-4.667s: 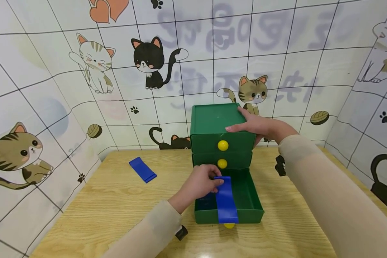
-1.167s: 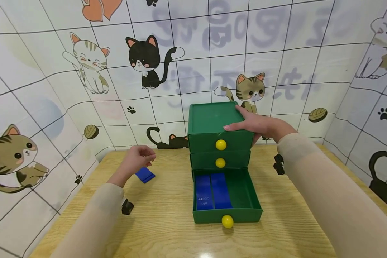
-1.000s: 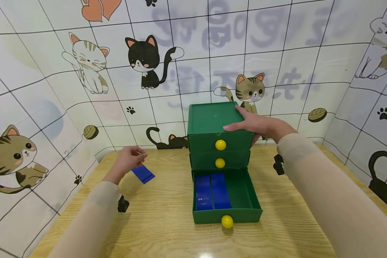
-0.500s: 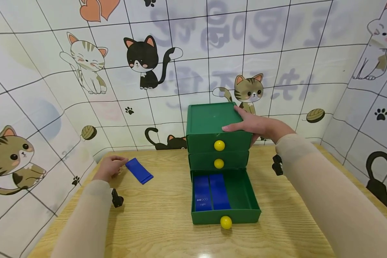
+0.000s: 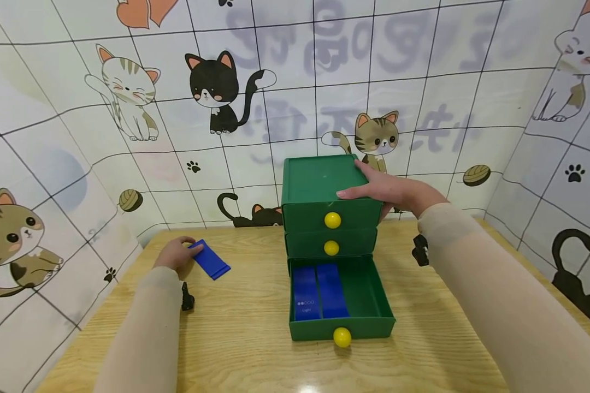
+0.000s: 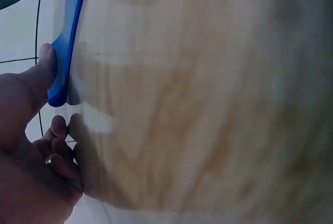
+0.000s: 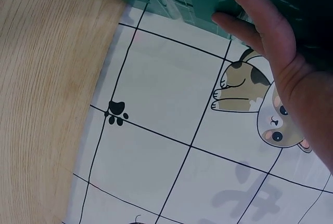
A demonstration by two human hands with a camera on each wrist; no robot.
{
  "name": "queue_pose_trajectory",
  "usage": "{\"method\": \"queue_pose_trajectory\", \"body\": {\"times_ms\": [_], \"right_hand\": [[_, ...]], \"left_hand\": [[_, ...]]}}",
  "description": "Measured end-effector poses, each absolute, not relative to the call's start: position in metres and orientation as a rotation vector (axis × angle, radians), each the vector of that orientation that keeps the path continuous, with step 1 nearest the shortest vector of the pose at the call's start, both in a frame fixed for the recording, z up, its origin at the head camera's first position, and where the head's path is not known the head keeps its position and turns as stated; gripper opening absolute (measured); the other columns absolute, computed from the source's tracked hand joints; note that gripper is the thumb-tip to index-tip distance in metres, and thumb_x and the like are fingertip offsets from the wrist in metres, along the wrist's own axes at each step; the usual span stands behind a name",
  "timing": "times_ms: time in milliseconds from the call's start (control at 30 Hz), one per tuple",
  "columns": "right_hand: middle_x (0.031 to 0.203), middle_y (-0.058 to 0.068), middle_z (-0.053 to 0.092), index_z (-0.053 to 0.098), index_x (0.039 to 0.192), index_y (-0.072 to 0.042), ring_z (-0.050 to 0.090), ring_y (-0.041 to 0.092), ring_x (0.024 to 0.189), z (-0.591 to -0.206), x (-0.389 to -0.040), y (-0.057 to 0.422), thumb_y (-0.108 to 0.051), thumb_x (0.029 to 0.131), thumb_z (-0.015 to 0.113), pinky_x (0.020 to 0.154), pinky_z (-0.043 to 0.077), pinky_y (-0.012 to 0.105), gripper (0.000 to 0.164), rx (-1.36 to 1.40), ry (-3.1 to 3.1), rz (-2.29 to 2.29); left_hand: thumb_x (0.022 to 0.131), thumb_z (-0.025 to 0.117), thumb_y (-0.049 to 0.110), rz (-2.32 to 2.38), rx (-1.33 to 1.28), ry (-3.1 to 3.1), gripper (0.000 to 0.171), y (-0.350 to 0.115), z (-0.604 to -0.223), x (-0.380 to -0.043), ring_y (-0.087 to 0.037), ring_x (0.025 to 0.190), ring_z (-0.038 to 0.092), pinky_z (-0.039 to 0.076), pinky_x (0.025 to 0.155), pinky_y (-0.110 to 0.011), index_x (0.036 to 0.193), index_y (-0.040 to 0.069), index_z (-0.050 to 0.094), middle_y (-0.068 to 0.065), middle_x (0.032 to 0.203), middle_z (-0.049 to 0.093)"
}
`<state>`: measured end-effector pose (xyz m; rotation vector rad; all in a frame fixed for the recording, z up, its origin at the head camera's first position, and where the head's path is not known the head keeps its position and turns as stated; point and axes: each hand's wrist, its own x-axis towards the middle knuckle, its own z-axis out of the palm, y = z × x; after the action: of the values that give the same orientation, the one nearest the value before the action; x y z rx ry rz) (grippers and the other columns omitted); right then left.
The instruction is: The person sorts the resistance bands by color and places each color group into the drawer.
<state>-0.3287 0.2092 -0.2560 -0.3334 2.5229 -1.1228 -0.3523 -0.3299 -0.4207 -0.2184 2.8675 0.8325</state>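
Note:
At the left of the table in the head view lies a flat blue packet (image 5: 210, 260). My left hand (image 5: 176, 254) is at its far left end, the thumb touching it. In the left wrist view, the thumb rests on the blue packet's end (image 6: 63, 63) and the other fingertips sit just off it. A green drawer box (image 5: 330, 179) stands right of centre with yellow knobs. My right hand (image 5: 390, 189) rests over its top right edge, fingers against its side. Two blue packets (image 5: 331, 291) lie side by side in the pulled-out bottom drawer (image 5: 342, 329); one bears the word "Light".
The two upper drawers (image 5: 332, 232) are closed. A wooden table (image 5: 246, 338) carries everything, backed by a white cat-patterned wall covering (image 5: 255, 180). Inside the bottom drawer, bare green floor (image 5: 364, 286) shows right of the packets.
The second blue packet, earlier in my left hand, now lies in the bottom drawer. My left hand has moved left to the packet on the table. The right hand stays on the box.

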Motion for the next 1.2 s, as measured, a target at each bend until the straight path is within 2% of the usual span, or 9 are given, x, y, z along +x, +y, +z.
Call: {"method": "queue_pose_trajectory", "body": {"times_ms": [167,233,333,433,500,667,733,967,1200], "right_hand": [[0.179,0.015,-0.015,-0.025,0.166,-0.038,0.056,0.048,0.139,-0.2556,-0.3289,0.2088,-0.063,0.097,0.068,0.078,0.066,0.049,0.119,-0.325,2.518,-1.128],[0.179,0.016,-0.013,-0.025,0.166,-0.037,0.056,0.049,0.139,-0.2550,-0.3288,0.2092,-0.062,0.097,0.068,0.078,0.066,0.050,0.119,-0.327,2.516,-1.132],[0.180,0.016,-0.012,-0.025,0.166,-0.039,0.052,0.049,0.143,-0.2544,-0.3281,0.2097,-0.063,0.096,0.069,0.078,0.066,0.049,0.119,-0.321,2.512,-1.141],[0.180,0.012,-0.016,-0.024,0.166,-0.039,0.042,0.050,0.150,-0.2551,-0.3283,0.2105,-0.064,0.095,0.070,0.077,0.065,0.049,0.120,-0.321,2.515,-1.134],[0.179,0.011,-0.019,-0.024,0.166,-0.039,0.036,0.051,0.154,-0.2559,-0.3286,0.2109,-0.064,0.095,0.070,0.078,0.065,0.049,0.121,-0.322,2.516,-1.130],[0.179,0.009,-0.020,-0.023,0.167,-0.038,0.034,0.051,0.155,-0.2561,-0.3280,0.2107,-0.063,0.095,0.070,0.077,0.065,0.050,0.120,-0.332,2.522,-1.130],[0.179,0.009,-0.021,-0.023,0.167,-0.037,0.031,0.050,0.157,-0.2556,-0.3271,0.2107,-0.063,0.096,0.070,0.077,0.065,0.050,0.120,-0.332,2.527,-1.123],[0.179,0.014,-0.017,-0.025,0.166,-0.036,0.043,0.052,0.149,-0.2553,-0.3283,0.2099,-0.061,0.097,0.068,0.078,0.065,0.049,0.119,-0.322,2.516,-1.122],[0.179,0.013,-0.019,-0.025,0.166,-0.036,0.039,0.052,0.151,-0.2565,-0.3308,0.2099,-0.061,0.098,0.067,0.078,0.065,0.050,0.118,-0.334,2.522,-1.110]], "left_hand": [[0.110,0.057,0.035,0.887,-0.226,2.871,0.056,-0.3304,-0.4212,-0.3510,-0.060,0.143,0.043,0.039,0.118,-0.067,0.153,-0.001,0.049,-0.040,0.160,0.038],[0.109,0.058,0.033,0.882,-0.221,2.871,0.055,-0.3312,-0.4203,-0.3513,-0.058,0.138,0.047,0.042,0.115,-0.065,0.150,-0.003,0.050,-0.040,0.157,0.041],[0.109,0.060,0.030,0.911,-0.215,2.825,0.053,-0.3331,-0.4189,-0.3533,-0.050,0.125,0.054,0.046,0.106,-0.058,0.145,-0.008,0.051,-0.038,0.146,0.051],[0.109,0.060,0.027,0.941,-0.208,2.771,0.049,-0.3346,-0.4176,-0.3542,-0.040,0.112,0.055,0.047,0.095,-0.048,0.138,-0.012,0.052,-0.032,0.130,0.058],[0.109,0.061,0.026,0.961,-0.208,2.751,0.045,-0.3350,-0.4169,-0.3537,-0.036,0.106,0.054,0.046,0.091,-0.043,0.132,-0.012,0.054,-0.026,0.120,0.060],[0.108,0.062,0.025,0.958,-0.206,2.773,0.035,-0.3331,-0.4156,-0.3505,-0.031,0.097,0.052,0.043,0.084,-0.039,0.119,-0.007,0.055,-0.015,0.104,0.056],[0.109,0.061,0.024,0.963,-0.197,2.781,0.034,-0.3314,-0.4150,-0.3492,-0.032,0.097,0.052,0.043,0.084,-0.040,0.119,-0.008,0.055,-0.016,0.103,0.055],[0.109,0.060,0.025,0.938,-0.211,2.796,0.044,-0.3281,-0.4137,-0.3463,-0.040,0.111,0.053,0.045,0.098,-0.049,0.134,-0.011,0.052,-0.029,0.126,0.057],[0.108,0.062,0.024,0.971,-0.223,2.794,0.037,-0.3311,-0.4178,-0.3493,-0.036,0.104,0.053,0.044,0.088,-0.042,0.126,-0.007,0.056,-0.024,0.118,0.057]]}}
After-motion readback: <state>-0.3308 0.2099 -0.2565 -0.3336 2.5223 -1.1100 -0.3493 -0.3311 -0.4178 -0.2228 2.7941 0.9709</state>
